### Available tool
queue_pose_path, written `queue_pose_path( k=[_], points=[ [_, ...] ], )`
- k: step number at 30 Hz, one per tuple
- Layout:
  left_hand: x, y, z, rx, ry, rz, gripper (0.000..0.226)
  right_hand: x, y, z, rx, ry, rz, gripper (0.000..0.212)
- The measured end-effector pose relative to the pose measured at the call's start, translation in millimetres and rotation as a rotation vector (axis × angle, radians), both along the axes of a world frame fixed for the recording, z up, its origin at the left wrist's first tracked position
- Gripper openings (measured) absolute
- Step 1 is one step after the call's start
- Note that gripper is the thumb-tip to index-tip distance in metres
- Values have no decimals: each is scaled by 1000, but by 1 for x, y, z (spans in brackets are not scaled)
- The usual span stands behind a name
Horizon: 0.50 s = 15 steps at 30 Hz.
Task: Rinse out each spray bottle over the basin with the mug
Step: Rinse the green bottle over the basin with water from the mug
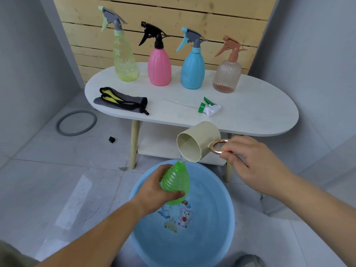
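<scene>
While the right hand (256,166) tips the cream mug (198,141) by its handle, water trickles into the green bottle (175,183) gripped by the left hand (154,189) over the blue basin (221,218); four capped spray bottles (159,68) wait at twelve o'clock on the counter (250,112).

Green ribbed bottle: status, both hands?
Left hand grips green ribbed plastic bottle over blue basin. Right hand tips cream mug, water entering neck. Nothing in the way.

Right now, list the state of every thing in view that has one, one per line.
green bottle: uncapped, tilted, held over the basin
mug: tipped, pouring into the green bottle
green spray head: off, lying on the table
four spray bottles: capped, upright
basin: on the floor
left hand: gripping bottle
right hand: holding mug handle
</scene>
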<state>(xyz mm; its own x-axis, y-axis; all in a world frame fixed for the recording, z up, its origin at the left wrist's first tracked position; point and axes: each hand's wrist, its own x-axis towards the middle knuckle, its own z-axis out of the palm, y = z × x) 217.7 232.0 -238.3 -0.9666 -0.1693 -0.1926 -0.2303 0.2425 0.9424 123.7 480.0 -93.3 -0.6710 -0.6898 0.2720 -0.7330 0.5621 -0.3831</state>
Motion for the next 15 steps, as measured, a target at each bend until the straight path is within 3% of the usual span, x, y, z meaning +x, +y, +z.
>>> queue_pose_path(
  k=[15],
  points=[
    [1,1,1,-24,-7,-8,72,-3,-4,-4,14,229,138,28]
  ],
)
